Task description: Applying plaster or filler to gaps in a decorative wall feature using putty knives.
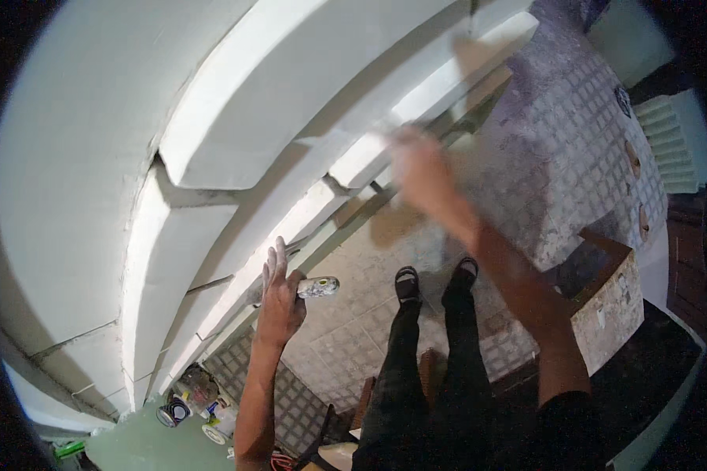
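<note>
Clamping pale-handled tool (pixel 318 287) under thumb, left hand (pixel 280 294) extends other fingers close together at white ledge (pixel 310 202); right hand (pixel 421 166) blurred farther up ledge, finger state unclear. Loose thumb grip could drop tool onto tiled floor (pixel 353 341).

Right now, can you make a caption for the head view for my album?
Left hand holding a speckled handle, right hand blurred, beside stepped white ledges.

Smooth, matt white moulding (pixel 251 110)
</note>
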Demonstrator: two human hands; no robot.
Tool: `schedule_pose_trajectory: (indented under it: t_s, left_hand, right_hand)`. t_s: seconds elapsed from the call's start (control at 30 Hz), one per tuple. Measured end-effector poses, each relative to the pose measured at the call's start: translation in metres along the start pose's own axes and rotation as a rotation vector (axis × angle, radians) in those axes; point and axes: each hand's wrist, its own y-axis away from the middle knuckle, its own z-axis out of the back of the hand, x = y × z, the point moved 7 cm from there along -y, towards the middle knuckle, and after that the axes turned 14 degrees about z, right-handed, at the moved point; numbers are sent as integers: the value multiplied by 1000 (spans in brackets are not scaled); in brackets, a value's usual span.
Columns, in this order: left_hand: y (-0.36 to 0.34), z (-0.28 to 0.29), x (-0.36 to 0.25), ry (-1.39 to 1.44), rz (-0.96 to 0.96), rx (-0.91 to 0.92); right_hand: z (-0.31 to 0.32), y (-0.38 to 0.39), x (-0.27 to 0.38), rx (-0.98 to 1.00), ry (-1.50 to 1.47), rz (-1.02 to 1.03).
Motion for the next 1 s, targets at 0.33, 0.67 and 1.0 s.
schedule_pose_trajectory:
  t_s: [0.33,0.67,1.0]
  left_hand:
    - [4,-7,2,21,-20,40]
    - [1,-3,5,36,-64,9]
    - [-3,-16,13,42,-34,-29]
  right_hand:
    - [1,5,5,3,-58,21]
    - [-14,7,37,80,-40,-258]
    - [59,83,19,-141,-228,-446]
